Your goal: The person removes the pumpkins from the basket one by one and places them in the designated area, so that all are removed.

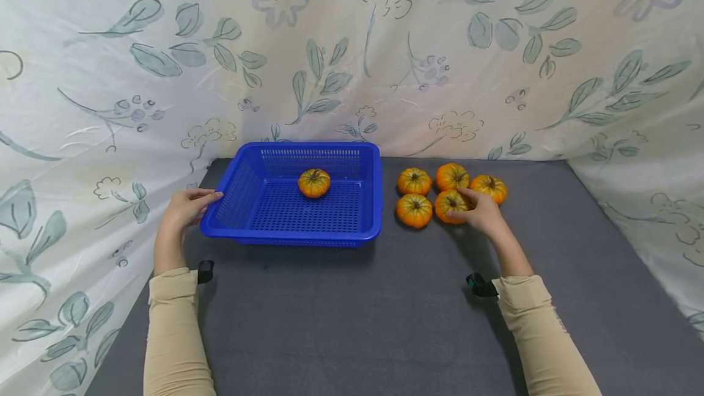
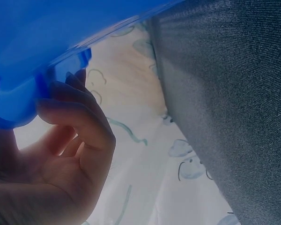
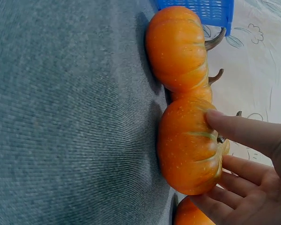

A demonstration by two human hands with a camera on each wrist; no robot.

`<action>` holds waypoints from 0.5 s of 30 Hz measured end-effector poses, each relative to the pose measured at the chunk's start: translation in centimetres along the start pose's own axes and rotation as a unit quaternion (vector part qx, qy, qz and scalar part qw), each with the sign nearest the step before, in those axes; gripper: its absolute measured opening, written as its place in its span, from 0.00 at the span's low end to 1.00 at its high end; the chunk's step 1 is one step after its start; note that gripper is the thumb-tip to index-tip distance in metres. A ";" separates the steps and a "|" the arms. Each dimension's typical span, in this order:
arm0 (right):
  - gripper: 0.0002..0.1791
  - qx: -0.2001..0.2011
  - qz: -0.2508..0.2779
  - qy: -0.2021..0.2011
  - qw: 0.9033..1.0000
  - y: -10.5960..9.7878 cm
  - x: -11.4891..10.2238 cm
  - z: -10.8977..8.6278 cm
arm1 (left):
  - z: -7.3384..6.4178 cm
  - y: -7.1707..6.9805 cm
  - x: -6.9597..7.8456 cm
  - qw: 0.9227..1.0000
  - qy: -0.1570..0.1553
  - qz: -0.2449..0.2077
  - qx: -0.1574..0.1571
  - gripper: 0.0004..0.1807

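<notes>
At the left of the head view, my left hand [image 1: 184, 208] pinches the left rim of a blue plastic basket [image 1: 297, 237]. The left wrist view shows its fingers [image 2: 79, 117] curled under the basket's edge [image 2: 61, 28]. One small orange pumpkin [image 1: 314, 183] sits inside the basket. To the right, my right hand [image 1: 484, 212] holds the front-right pumpkin [image 1: 448, 203] of a group on the table. Seen from the right wrist, the thumb [image 3: 234, 124] lies on this pumpkin [image 3: 187, 150] near its stem, and the other fingers reach round its side.
Several more pumpkins stand close around the held one: one to its left [image 1: 414, 210], two behind [image 1: 414, 181] [image 1: 451, 176], and another behind right [image 1: 491, 187]. A dark grey cloth covers the table [image 1: 352, 322]. Flowered curtains [image 1: 385, 96] hang at the back and sides.
</notes>
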State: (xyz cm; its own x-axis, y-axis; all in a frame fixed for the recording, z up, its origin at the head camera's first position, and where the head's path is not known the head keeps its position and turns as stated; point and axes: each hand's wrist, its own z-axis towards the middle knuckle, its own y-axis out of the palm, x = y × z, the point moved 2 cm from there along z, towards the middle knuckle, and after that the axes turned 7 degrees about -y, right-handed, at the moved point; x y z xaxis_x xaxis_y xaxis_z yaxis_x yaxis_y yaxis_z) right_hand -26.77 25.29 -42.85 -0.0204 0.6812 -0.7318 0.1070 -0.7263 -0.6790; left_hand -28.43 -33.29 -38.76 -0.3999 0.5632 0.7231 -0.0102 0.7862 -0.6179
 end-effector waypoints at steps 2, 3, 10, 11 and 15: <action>0.43 0.001 -0.004 -0.003 1.000 0.1 0.0 0.0 | -0.1 0.0 0.0 1.000 -0.002 -0.002 -0.002 0.37; 0.43 0.000 -0.006 -0.005 1.000 0.1 0.0 0.0 | -0.1 0.0 0.0 1.000 -0.003 -0.004 -0.003 0.36; 0.44 0.001 0.001 -0.014 1.000 0.2 -0.3 -0.1 | 0.0 0.0 0.0 1.000 -0.008 -0.015 -0.009 0.37; 0.44 0.003 0.003 -0.014 1.000 0.3 -0.4 -0.1 | -0.1 0.0 0.0 1.000 -0.008 -0.015 -0.009 0.37; 0.45 0.005 0.006 -0.015 1.000 0.2 -0.6 -0.1 | -0.2 0.0 0.1 1.000 -0.010 -0.018 -0.014 0.37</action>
State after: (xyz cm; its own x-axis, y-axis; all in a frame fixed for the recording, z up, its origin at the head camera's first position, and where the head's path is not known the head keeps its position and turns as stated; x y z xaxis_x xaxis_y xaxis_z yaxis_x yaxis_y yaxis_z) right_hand -26.67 24.74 -42.59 -0.0487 0.6700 -0.7408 0.0978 -0.7349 -0.6711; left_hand -28.30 -33.20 -38.63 -0.4171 0.5290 0.7391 0.0008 0.8134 -0.5817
